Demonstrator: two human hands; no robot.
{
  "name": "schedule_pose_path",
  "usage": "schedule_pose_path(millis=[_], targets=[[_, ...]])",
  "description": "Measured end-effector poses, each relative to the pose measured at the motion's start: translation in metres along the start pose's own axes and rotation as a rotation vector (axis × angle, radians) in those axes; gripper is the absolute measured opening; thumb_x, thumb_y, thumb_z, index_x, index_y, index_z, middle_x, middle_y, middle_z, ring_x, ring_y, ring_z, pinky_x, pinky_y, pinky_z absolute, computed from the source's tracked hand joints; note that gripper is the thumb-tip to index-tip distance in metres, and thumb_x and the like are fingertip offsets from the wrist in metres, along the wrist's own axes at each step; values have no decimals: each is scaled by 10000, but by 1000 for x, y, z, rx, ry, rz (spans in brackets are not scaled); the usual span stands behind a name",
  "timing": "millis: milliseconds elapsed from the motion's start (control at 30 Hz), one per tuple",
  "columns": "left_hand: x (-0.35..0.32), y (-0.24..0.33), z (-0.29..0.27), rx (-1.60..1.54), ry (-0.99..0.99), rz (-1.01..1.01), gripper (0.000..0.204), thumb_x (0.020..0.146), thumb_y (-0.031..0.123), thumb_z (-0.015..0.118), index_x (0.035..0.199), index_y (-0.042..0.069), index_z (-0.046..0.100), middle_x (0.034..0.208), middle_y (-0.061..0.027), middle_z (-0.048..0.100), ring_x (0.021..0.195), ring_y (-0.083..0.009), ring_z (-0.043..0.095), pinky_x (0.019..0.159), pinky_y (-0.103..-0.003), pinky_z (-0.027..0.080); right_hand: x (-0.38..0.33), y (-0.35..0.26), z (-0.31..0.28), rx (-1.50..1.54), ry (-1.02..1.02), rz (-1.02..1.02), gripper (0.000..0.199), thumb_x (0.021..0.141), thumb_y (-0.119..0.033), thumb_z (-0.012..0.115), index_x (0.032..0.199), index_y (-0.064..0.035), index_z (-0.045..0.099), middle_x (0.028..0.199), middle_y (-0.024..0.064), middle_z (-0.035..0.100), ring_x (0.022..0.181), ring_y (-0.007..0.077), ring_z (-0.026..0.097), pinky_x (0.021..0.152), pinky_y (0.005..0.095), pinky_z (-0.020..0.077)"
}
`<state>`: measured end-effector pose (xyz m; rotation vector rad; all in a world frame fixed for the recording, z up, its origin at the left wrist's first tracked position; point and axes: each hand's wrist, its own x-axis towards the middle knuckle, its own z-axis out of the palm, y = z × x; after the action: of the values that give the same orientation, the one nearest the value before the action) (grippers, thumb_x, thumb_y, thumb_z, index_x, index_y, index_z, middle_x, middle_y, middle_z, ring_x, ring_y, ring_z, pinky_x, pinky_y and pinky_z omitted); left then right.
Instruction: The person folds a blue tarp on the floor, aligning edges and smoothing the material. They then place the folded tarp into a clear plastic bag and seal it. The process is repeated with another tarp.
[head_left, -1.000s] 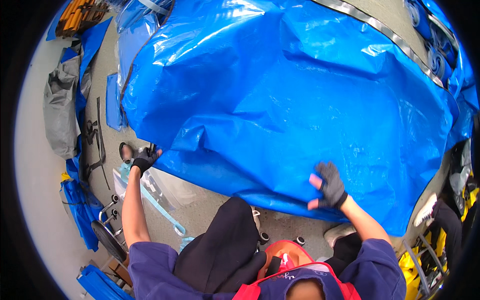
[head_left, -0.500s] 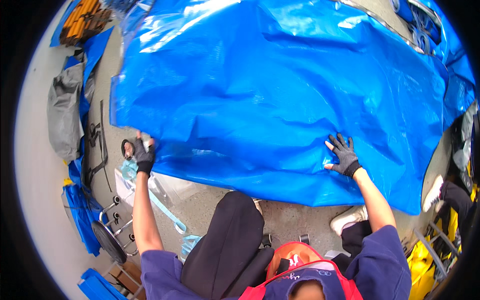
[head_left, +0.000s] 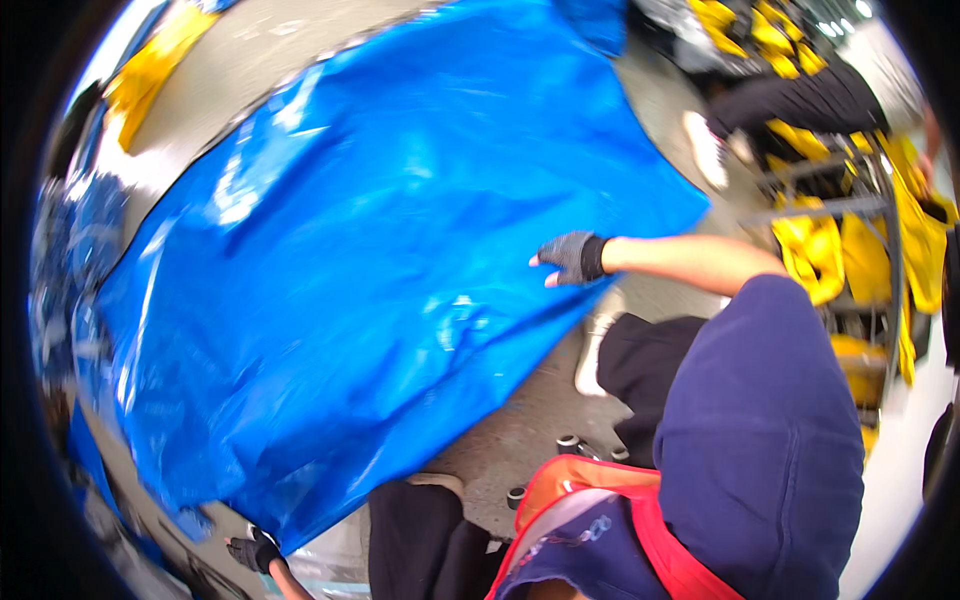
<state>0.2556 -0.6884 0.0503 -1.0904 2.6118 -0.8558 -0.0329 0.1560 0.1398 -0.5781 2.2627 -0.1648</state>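
Observation:
A large glossy blue tarp (head_left: 370, 230) lies spread and wrinkled across the floor before me. My right hand (head_left: 572, 258), in a grey-black fingerless glove, rests on its surface toward the right, thumb apart from the fingers. At the tarp's near left corner is my left hand (head_left: 255, 550), gloved the same way. Its fingers point left, spread beside the corner, and nothing shows in them. Between my legs and the tarp's near edge, small dark wheels (head_left: 568, 443) show close to the floor.
Another person's leg and white shoe (head_left: 708, 150) stand beyond the tarp's right side. A metal rack (head_left: 870, 205) with yellow material is at the right. Blue plastic-wrapped bundles (head_left: 95, 235) line the left, and yellow material (head_left: 155, 75) lies far left.
The view has turned right, bringing the rack and the other person further in. My right hand stays on the tarp, my left by its corner.

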Motion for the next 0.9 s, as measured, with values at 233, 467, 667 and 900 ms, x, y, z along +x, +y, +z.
schedule_pose_path(millis=[233, 467, 667, 900], targets=[[-151, 178, -239, -170, -604, 1070, 1078, 579, 636, 725, 1385, 40, 327, 1429, -246, 323, 1305, -439, 325, 1002, -579, 320, -163, 226, 82, 223, 621, 770, 485, 825, -317, 600, 1257, -112, 519, 1227, 197, 544, 1148, 349, 519, 974, 404, 410], [-225, 245, -174, -91, -181, 1093, 624, 750, 227, 580, 1326, 67, 404, 1338, -230, 426, 1166, -386, 453, 904, -491, 396, -180, 368, 136, 1302, 933, 1179, 1089, 725, -452, 754, 1476, -232, -3, 1188, 116, 498, 958, 234, 585, 634, 363, 513], [-213, 289, -207, -260, 13, 1314, 190, 751, 123, 512, 928, 115, 579, 884, -127, 546, 803, -310, 534, 691, -435, 435, -276, 553, 154, 790, 792, 1122, 708, 829, -559, 599, 1298, -40, 486, 1187, 155, 581, 1051, 301, 575, 858, 413, 490], [-299, 233, -165, -14, -491, 1459, 254, 762, 306, 611, 974, 167, 635, 1043, -153, 617, 985, -368, 588, 796, -473, 489, -270, 593, 248, 1818, 1190, 804, 735, 818, -569, 614, 1314, -44, 471, 1266, 98, 539, 1109, 278, 529, 954, 423, 434]])
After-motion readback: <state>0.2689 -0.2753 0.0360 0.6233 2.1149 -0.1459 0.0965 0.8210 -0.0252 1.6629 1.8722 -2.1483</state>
